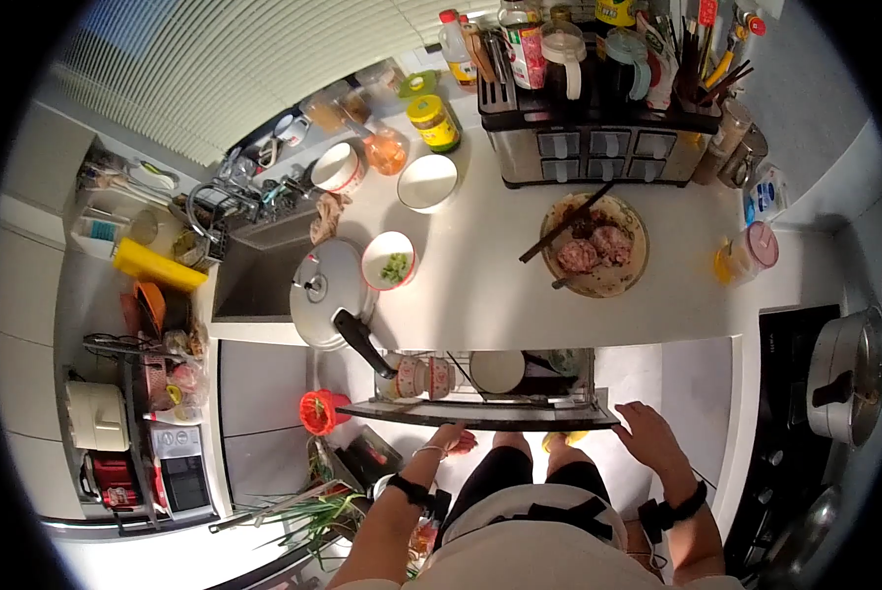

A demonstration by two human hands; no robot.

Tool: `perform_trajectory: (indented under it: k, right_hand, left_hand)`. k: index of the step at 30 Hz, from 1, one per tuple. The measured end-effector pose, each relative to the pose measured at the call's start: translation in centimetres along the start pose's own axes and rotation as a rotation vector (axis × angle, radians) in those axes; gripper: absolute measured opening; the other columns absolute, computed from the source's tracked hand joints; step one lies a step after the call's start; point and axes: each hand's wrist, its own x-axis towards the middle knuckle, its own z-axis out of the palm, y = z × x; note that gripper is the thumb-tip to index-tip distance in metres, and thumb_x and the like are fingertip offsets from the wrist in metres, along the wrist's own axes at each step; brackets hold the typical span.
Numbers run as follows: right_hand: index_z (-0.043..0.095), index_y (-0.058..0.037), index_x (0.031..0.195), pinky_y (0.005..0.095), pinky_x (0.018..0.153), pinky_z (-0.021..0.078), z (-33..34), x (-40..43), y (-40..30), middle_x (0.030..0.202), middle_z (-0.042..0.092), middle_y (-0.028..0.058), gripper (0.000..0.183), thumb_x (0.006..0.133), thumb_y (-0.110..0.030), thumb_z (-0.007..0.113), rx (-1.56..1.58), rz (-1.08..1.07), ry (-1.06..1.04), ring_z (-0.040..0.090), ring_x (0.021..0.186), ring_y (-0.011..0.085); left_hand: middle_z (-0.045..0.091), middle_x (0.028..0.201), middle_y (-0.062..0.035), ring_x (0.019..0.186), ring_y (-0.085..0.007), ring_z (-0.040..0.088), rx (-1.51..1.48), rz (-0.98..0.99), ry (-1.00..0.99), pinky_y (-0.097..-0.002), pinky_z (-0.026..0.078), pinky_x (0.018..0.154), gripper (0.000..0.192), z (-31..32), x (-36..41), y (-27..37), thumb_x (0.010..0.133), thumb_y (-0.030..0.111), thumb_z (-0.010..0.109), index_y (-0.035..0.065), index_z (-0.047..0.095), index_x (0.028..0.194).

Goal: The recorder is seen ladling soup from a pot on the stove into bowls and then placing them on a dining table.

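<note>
Before me a dish drawer is pulled out below the worktop, its dark-edged front (pixel 485 419) facing me. My left hand (pixel 457 441) is against that front near its middle, fingers curled; whether it grips the edge is unclear. At the drawer's right end, my right hand (pixel 644 431) has its fingers extended and its thumb near the corner, holding nothing. Inside the drawer's wire rack stand patterned bowls (pixel 415 376) on the left and a pale round dish (pixel 497 370) in the middle. Darker items to the right are partly hidden by the worktop.
On the worktop (pixel 478 295) are a bowl of minced meat (pixel 633 273) with chopsticks (pixel 566 223), a bowl of chopped greens (pixel 389 260) and a white bowl (pixel 428 183). A pressure-cooker lid (pixel 323 295) overhangs the front edge. A red bin (pixel 319 413) stands left of the drawer.
</note>
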Motion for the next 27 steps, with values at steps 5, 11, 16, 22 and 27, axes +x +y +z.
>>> perform_trajectory:
  k: [5, 11, 16, 22, 27]
  right_hand:
    - [0.051, -0.0021, 0.11, 0.0397, 0.083, 0.0429, -1.1, -1.7, -0.7, 0.103, 0.054, 0.016, 0.034, 0.081, -0.02, 0.056, -0.008, 0.08, 0.041, 0.052, 0.094, 0.0324]
    - [0.053, -0.0012, 0.108, 0.0404, 0.082, 0.0423, -0.8, -3.4, -3.6, 0.101, 0.055, 0.0168, 0.036, 0.079, -0.023, 0.058, 0.025, 0.208, 0.127, 0.051, 0.095, 0.0336]
    - [0.054, -0.0033, 0.109, 0.0431, 0.082, 0.0438, 4.7, -4.5, -3.7, 0.101, 0.056, 0.0184, 0.043, 0.079, -0.033, 0.058, 0.006, 0.36, 0.077, 0.054, 0.093, 0.0355]
    - [0.053, -0.0036, 0.112, 0.0404, 0.082, 0.044, 5.6, -1.8, -10.6, 0.105, 0.056, 0.0187, 0.037, 0.084, -0.028, 0.054, 0.057, 0.337, 0.04, 0.052, 0.097, 0.0352]
    - [0.054, 0.0002, 0.109, 0.0424, 0.083, 0.043, 5.0, 0.6, -12.0, 0.105, 0.056, 0.022, 0.036, 0.083, -0.025, 0.053, 0.002, 0.394, -0.014, 0.052, 0.097, 0.0376]
  left_hand:
    - [0.06, 0.069, -0.0037, 0.053, -0.0105, 0.052, 0.515, 0.757, 0.151, -0.0242, 0.046, 0.05, 0.02, 0.1, -9.8, 15.0, 0.079, 0.024, 0.064, 0.0058, 0.057, 0.074]
    - [0.059, 0.082, -0.0112, 0.064, -0.0176, 0.062, -0.223, 1.13, 0.394, -0.0248, 0.051, 0.055, 0.04, -5.8, -8.2, 35.6, 0.081, 0.022, 0.062, -0.0102, 0.047, 0.1]
    - [0.052, 0.088, -0.018, 0.067, -0.0295, 0.062, -0.202, 0.933, 0.189, -0.0337, 0.056, 0.047, 0.045, -7.3, -3.2, 44.4, 0.084, 0.03, 0.053, -0.0125, 0.045, 0.095]
    - [0.053, 0.096, -0.0226, 0.073, -0.034, 0.062, -0.701, 0.656, -0.149, -0.0337, 0.058, 0.057, 0.026, -9.0, 0.3, 45.7, 0.082, 0.004, 0.041, -0.0132, 0.041, 0.101]
    - [0.058, 0.091, -0.0214, 0.072, -0.0338, 0.062, -0.532, 1.033, -0.1, -0.0351, 0.056, 0.051, 0.031, -13.5, -6.4, 43.6, 0.081, 0.006, 0.042, -0.005, 0.042, 0.11]
